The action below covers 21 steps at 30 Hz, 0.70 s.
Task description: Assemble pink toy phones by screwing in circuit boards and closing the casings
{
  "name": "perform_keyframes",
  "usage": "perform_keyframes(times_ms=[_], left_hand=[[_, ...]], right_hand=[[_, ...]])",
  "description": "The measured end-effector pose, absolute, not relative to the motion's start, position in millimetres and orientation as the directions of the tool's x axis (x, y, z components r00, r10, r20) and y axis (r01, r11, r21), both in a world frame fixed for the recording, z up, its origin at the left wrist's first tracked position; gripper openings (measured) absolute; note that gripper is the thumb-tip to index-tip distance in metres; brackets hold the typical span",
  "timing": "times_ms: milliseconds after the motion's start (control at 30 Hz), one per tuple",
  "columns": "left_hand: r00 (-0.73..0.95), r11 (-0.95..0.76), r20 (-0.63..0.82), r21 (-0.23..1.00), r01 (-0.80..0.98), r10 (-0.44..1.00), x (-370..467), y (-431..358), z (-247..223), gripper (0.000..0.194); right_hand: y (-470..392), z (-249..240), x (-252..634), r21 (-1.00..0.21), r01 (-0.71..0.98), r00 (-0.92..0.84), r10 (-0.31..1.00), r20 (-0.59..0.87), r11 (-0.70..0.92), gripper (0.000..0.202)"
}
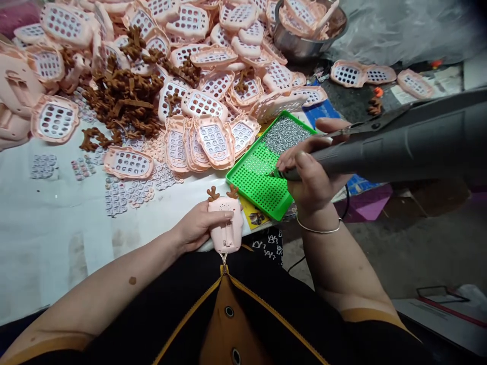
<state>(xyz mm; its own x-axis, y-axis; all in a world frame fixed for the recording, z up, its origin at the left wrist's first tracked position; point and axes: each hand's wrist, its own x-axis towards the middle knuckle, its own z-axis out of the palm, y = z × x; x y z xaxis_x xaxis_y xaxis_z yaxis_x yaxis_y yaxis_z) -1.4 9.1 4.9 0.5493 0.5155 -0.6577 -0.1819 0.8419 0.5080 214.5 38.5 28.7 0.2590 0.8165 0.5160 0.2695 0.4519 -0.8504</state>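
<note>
My left hand (198, 225) grips a pink toy phone shell (227, 225) with brown antlers on top, held back side up at the table's near edge. My right hand (312, 172) is wrapped around a grey electric screwdriver (399, 144), whose tip rests on the green perforated screw tray (262, 187). A patch of small silvery screws (283, 134) fills the tray's far corner. A thin bracelet circles my right wrist.
A large heap of pink phone front shells (198, 66) and brown antler parts (122, 99) covers the far table. Keypad sheets (125, 192) lie on the white cloth. A metal bowl (304, 30) holds more shells. Loose shells (361, 73) lie to the right.
</note>
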Motion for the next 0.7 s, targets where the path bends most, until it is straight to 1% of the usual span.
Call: perform_keyframes(times_ms=[133, 367, 500, 600, 700], left_hand=[[0.559, 0.849, -0.659, 0.499, -0.175, 0.503, -2, 10, 4, 0.038], [0.583, 0.858, -0.651, 0.481, -0.179, 0.487, -3, 12, 1, 0.035], [0.596, 0.861, -0.641, 0.473, -0.188, 0.483, -4, 11, 0, 0.037], [0.612, 0.858, -0.628, 0.481, -0.180, 0.481, -4, 11, 0, 0.038], [0.588, 0.849, -0.638, 0.497, -0.178, 0.497, -3, 9, 3, 0.037]], right_hand=[[49, 18, 212, -0.835, 0.234, 0.283, 0.787, 0.548, 0.497, 0.042], [51, 8, 215, -0.847, 0.200, 0.289, 0.797, 0.531, 0.492, 0.039], [52, 3, 217, -0.855, 0.260, 0.292, 0.808, 0.512, 0.448, 0.043], [53, 5, 213, -0.832, 0.236, 0.271, 0.788, 0.553, 0.503, 0.041], [47, 19, 205, -0.787, 0.213, 0.295, 0.730, 0.617, 0.579, 0.035]])
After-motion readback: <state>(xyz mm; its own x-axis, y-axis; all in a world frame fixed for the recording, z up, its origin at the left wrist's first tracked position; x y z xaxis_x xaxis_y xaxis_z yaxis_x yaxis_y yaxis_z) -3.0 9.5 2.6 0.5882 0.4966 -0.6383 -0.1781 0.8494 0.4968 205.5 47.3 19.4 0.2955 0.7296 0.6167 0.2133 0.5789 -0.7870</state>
